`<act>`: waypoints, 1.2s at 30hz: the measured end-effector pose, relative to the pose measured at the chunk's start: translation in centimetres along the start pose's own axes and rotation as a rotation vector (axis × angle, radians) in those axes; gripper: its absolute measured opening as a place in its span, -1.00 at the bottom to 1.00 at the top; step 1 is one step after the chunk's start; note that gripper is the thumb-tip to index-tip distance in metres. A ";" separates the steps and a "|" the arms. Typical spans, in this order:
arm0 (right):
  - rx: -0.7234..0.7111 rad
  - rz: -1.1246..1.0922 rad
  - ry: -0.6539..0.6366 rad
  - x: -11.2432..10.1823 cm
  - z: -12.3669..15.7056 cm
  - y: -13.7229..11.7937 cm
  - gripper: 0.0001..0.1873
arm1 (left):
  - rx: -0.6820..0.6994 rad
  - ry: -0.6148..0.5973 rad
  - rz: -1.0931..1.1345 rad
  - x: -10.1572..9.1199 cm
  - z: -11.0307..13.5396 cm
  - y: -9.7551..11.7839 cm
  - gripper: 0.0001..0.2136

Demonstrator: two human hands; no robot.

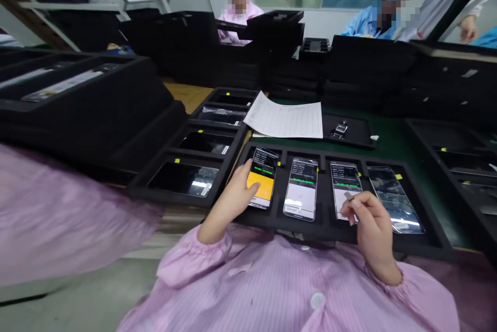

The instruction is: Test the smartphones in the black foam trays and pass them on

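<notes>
So, the left hand (229, 200) lies loose, not gripping, its fingertips (248, 169) against the edge of a phone (263, 177) with a yellow screen, the first of four in a black tray (430, 243) right in front of the person. The right hand (368, 223) pinches a small metal piece (348, 195) between thumb and finger, just over the third phone (345, 187), and the fourth phone (394, 200) lies beside that one. Beyond the tray lie a paper form (283, 117) and a second black tray (217, 126) holding more phones.
</notes>
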State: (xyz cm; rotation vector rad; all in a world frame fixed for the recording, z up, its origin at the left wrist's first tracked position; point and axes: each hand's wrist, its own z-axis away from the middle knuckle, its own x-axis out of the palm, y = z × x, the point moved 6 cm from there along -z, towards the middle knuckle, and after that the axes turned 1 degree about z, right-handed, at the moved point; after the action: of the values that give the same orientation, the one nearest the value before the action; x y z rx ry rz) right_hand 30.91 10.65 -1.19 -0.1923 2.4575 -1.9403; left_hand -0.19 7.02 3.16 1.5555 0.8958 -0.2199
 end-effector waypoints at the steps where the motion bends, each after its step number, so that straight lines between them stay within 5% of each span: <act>1: -0.004 0.005 -0.004 0.1 0.1 0.1 -0.73 | 0.063 0.056 -0.129 0.6 0.3 1.3 -0.45; 3: -0.019 -0.004 0.004 0.2 0.2 0.0 -0.75 | 0.172 0.060 -0.291 2.8 1.2 3.9 -0.47; 8: 0.006 -0.114 -0.015 0.2 0.3 -1.1 -0.75 | 0.176 -0.318 -0.155 9.4 3.1 6.2 -0.39; 13: 0.408 -0.382 -0.260 1.9 0.9 -1.6 -0.74 | -0.135 -0.254 0.407 10.3 1.5 4.2 -0.19; 16: 0.696 -0.570 -0.470 4.0 2.4 -1.4 -0.67 | -0.341 -0.352 0.592 10.9 0.8 3.9 -0.09; 19: 0.853 -0.636 -0.626 5.9 3.8 -1.3 -0.68 | -0.299 -0.370 0.826 10.2 0.7 5.9 -0.26; 22: 0.793 -0.537 -0.612 6.8 3.8 -1.1 -0.67 | -0.177 -0.257 0.969 9.0 1.4 8.1 -0.46; 26: 0.553 -0.345 -0.459 6.5 2.3 -1.1 -0.51 | -0.068 -0.077 0.945 8.6 3.0 9.8 -0.50; 30: 0.480 -0.223 -0.338 5.3 2.0 -0.6 -0.48 | 0.022 0.029 0.956 8.8 3.9 10.9 -0.53; 36: 0.273 -0.086 -0.268 1.9 2.4 -1.0 -0.60 | -0.008 -0.014 0.900 7.3 1.8 8.9 -0.47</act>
State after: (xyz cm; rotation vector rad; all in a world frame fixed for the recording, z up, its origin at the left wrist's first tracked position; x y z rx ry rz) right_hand 29.27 7.90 -0.65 -0.5225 2.0285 -2.0969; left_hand 11.12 8.94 5.10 1.7940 0.1217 0.4164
